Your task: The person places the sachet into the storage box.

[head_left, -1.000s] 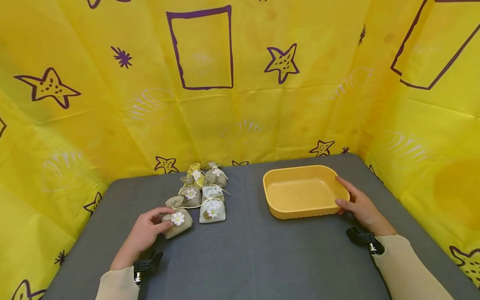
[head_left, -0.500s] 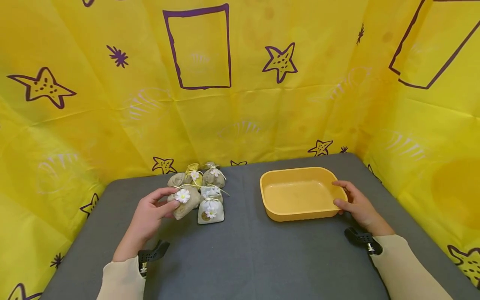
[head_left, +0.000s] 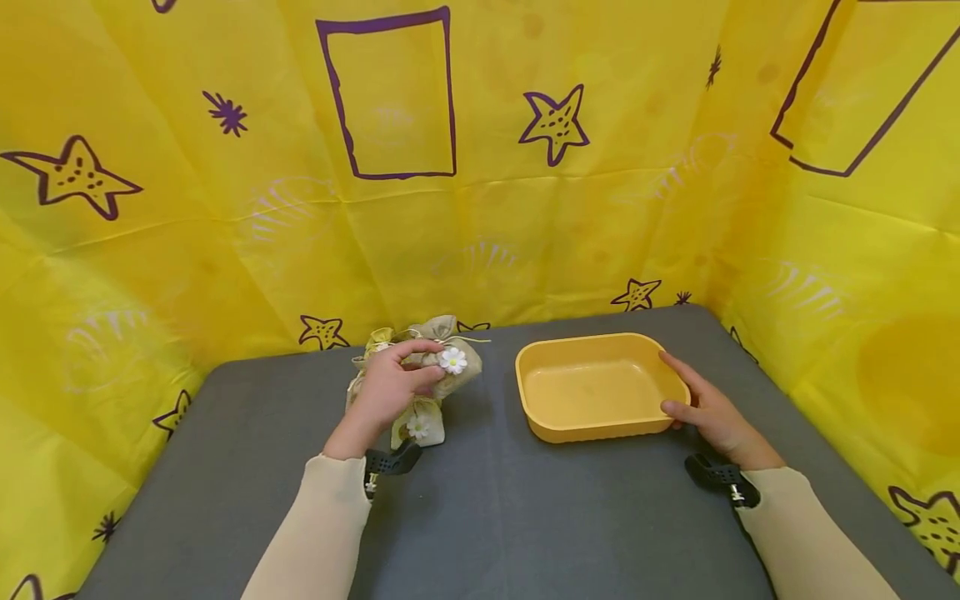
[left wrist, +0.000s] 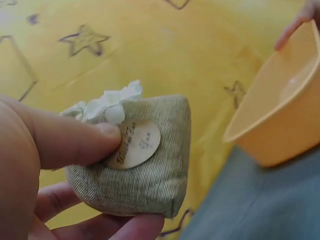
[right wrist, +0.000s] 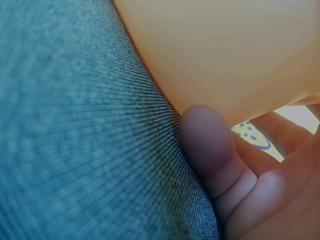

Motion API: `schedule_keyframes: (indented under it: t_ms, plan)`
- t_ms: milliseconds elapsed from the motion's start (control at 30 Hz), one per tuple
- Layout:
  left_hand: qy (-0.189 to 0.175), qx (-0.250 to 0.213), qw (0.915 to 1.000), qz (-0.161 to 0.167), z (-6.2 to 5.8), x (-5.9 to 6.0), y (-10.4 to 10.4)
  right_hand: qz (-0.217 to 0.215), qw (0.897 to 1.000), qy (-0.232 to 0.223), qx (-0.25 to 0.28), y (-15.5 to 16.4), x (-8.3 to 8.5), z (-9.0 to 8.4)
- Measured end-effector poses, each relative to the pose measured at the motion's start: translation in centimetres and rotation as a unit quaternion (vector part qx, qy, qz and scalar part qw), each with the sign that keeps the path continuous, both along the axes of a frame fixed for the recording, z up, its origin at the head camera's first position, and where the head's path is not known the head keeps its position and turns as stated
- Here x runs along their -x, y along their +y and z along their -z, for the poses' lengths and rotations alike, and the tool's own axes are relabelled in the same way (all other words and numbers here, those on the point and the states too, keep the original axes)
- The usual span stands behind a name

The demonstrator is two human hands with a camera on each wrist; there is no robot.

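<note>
My left hand (head_left: 386, 387) pinches a small beige drawstring sachet (head_left: 467, 373) with a white flower, raised over the other sachets. In the left wrist view the thumb presses beside its round label (left wrist: 145, 145), with fingers underneath. Below the left hand stands a pale sachet (head_left: 431, 415) with a flower, and a yellow sachet (head_left: 379, 336) shows behind. The hand partly hides the group. My right hand (head_left: 716, 417) grips the right end of a yellow-orange plastic tray (head_left: 585, 392), which has nothing in it. The right wrist view shows the thumb against the tray's wall (right wrist: 225, 60).
Grey cloth (head_left: 540, 508) covers the table. A yellow printed curtain (head_left: 487, 217) stands along the back and both sides. Between the sachets and the tray lies a strip of bare cloth.
My left hand has lifted the beige sachet from the front left of the group and carried it right, over the others. The right hand keeps its grip on the tray.
</note>
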State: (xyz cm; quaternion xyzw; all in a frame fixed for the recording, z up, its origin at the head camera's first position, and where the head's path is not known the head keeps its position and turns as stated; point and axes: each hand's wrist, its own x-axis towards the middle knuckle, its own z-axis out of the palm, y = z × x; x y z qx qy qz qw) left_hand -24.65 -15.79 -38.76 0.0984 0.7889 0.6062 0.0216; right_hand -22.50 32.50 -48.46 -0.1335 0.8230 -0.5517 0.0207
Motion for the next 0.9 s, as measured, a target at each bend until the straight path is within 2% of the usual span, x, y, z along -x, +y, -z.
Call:
schedule_keyframes:
  t_ms: [100, 333, 600, 767, 900]
  plan:
    - [0.008, 0.008, 0.9999, 0.009, 0.1, 0.8, 2.8, 0.002, 1.000, 0.000, 0.000, 0.1, -0.1, 0.0]
    - [0.037, 0.064, 0.9962, 0.045, 0.6, 2.1, 9.4, 0.002, 1.000, -0.005, 0.008, 0.1, -0.2, -0.1]
    - [0.059, 0.149, 0.9834, 0.085, 2.3, 2.8, 16.4, 0.000, 1.000, -0.001, 0.012, 0.4, 0.0, 0.1]
    - [0.069, 0.196, 0.9744, 0.085, 3.2, 3.2, 19.5, 0.006, 1.000, -0.007, 0.015, 0.3, 0.1, -0.1]
    - [0.046, 0.225, 0.9699, 0.079, 3.2, 3.3, 20.8, 0.008, 1.000, -0.009, 0.010, 0.2, 0.2, -0.2]
